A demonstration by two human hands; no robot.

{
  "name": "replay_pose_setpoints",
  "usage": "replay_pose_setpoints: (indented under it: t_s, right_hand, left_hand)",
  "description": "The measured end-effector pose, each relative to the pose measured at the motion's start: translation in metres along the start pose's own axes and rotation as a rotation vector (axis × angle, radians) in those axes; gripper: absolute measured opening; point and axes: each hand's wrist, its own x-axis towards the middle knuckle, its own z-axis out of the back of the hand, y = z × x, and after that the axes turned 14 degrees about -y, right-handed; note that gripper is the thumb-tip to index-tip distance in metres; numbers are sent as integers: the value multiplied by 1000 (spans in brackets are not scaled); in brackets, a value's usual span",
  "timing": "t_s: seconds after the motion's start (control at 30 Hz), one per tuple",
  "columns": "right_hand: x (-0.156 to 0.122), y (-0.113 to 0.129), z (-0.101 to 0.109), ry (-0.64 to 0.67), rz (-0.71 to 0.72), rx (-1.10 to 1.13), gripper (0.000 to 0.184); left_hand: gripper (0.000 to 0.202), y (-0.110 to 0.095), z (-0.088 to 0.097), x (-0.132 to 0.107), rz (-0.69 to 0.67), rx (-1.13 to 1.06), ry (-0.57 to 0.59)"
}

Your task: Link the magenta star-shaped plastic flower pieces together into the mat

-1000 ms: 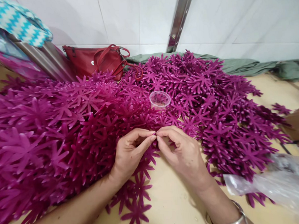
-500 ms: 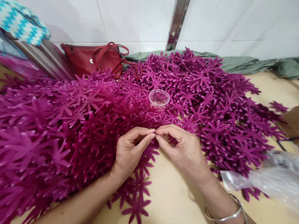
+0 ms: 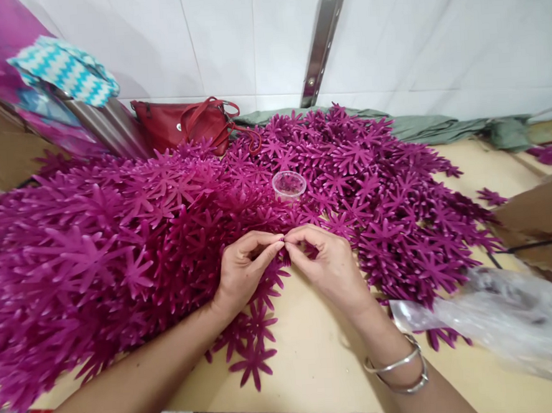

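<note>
My left hand (image 3: 245, 267) and my right hand (image 3: 326, 259) meet at their fingertips above the front of a large heap of purple flower-shaped pieces (image 3: 97, 267). Thumb and forefinger of each hand are pinched together. Between the tips shows a tiny dark purple bit, too small to name. Just beyond the hands, a small round clear plastic cup (image 3: 289, 184) stands among the pieces, with small dark bits in it. One loose purple flower piece (image 3: 254, 363) lies on the tan tabletop (image 3: 313, 360) below my left hand.
A red handbag (image 3: 168, 126) leans by the white tiled wall, beside a metal cylinder topped with a blue-and-white zigzag cloth (image 3: 69, 69). Green fabric (image 3: 421, 126) lies along the wall. At right are a clear plastic bag (image 3: 511, 317) and a brown cardboard box (image 3: 543, 221).
The view has shifted slightly, bringing the table's front edge into sight. Both hands keep the same fingertip-to-fingertip pinch over the same spot.
</note>
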Motion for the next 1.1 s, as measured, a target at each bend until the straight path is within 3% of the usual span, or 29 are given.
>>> replay_pose_setpoints:
  t_s: [0.1, 0.27, 0.47, 0.73, 0.93, 1.1]
  right_hand:
    - [-1, -3, -2, -24, 20, -14, 15]
    - [0, -6, -2, 22, 18, 28, 12]
    - [-1, -12, -6, 4, 37, 46, 15]
    - [0, -13, -7, 31, 84, 16, 16]
    - [-2, -8, -6, 9, 81, 62, 16]
    - [-4, -8, -10, -41, -51, 87, 11]
  left_hand:
    - [8, 3, 0, -1, -73, 9, 8]
    - [7, 6, 0, -1, -13, -25, -19]
    - [7, 6, 0, -1, -47, -7, -1]
    - [11, 9, -4, 0, 252, -134, 19]
    - [11, 10, -3, 5, 316, -170, -59]
    - [13, 8, -5, 6, 342, -208, -66]
